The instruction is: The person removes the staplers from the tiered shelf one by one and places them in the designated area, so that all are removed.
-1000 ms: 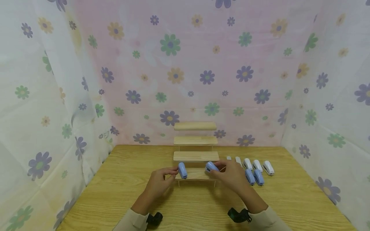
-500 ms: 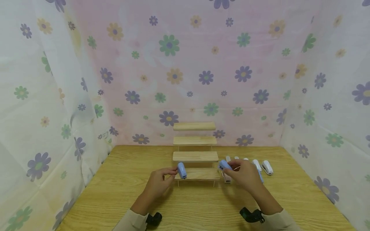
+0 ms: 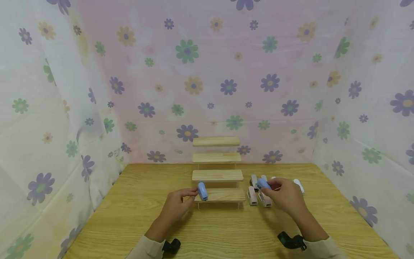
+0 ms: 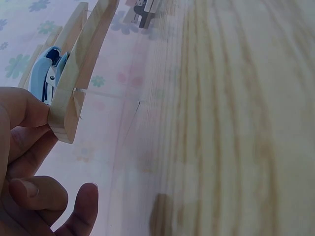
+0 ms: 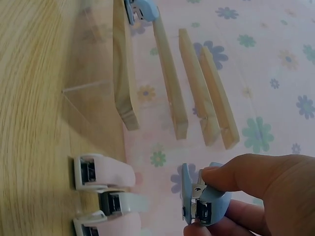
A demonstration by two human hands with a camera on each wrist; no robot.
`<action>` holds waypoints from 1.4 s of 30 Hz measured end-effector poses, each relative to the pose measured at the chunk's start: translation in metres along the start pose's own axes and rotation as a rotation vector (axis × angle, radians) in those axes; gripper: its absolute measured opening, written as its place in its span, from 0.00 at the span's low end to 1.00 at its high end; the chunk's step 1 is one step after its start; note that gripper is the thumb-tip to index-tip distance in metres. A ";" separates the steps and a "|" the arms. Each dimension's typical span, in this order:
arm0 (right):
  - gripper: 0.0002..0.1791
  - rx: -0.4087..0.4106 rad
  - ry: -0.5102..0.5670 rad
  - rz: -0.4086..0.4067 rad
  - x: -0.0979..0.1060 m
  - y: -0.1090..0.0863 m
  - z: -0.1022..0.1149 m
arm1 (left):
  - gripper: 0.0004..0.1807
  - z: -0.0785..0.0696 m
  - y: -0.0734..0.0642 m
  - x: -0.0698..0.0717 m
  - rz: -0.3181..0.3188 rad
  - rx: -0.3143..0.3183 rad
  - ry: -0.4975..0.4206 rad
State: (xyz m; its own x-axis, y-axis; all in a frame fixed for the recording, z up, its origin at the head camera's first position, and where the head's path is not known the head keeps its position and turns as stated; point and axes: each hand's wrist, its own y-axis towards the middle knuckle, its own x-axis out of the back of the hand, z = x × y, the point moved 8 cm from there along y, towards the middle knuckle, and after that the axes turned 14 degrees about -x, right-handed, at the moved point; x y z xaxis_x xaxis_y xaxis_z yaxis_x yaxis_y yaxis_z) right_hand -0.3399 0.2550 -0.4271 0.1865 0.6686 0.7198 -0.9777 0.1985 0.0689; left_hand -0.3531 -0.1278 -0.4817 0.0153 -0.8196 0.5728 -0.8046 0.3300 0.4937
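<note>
My right hand (image 3: 286, 196) pinches a small light-blue stapler (image 5: 214, 201) between thumb and fingers, above staplers to the right of a stepped wooden stand (image 3: 216, 175). Another blue stapler (image 3: 202, 191) rests on the left part of the stand's lowest step (image 3: 224, 195). My left hand (image 3: 178, 205) holds the left end of that step, thumb and forefinger right beside the stapler; in the left wrist view, the fingers (image 4: 34, 142) sit at the board's end. Its remaining fingers curl loosely below. Two pink staplers (image 3: 252, 196) stand close to the stand.
Behind the pink ones are greyish staplers (image 3: 253, 181), partly covered by my right hand. A white stapler (image 3: 298, 185) shows past its knuckles. The stand has clear supports under wooden boards. Flower-patterned cloth (image 3: 210, 72) hangs around the wooden table (image 3: 145, 194).
My right hand has carried its blue stapler rightward from the lowest step to above the stapler group, uncovering the pink staplers. The left hand and the stapler beside it stay in place.
</note>
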 end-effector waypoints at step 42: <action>0.32 -0.278 -0.147 0.103 0.063 0.036 -0.101 | 0.10 0.002 0.000 0.001 0.006 0.001 -0.003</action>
State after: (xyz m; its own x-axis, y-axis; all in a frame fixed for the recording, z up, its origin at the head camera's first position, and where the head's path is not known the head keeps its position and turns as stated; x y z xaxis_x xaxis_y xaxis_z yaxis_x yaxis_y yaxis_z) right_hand -0.3537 0.3771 -0.4488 0.0525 0.5890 0.8064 -0.9232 0.3365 -0.1857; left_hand -0.3543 -0.1298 -0.4825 0.0086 -0.8188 0.5740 -0.8050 0.3349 0.4897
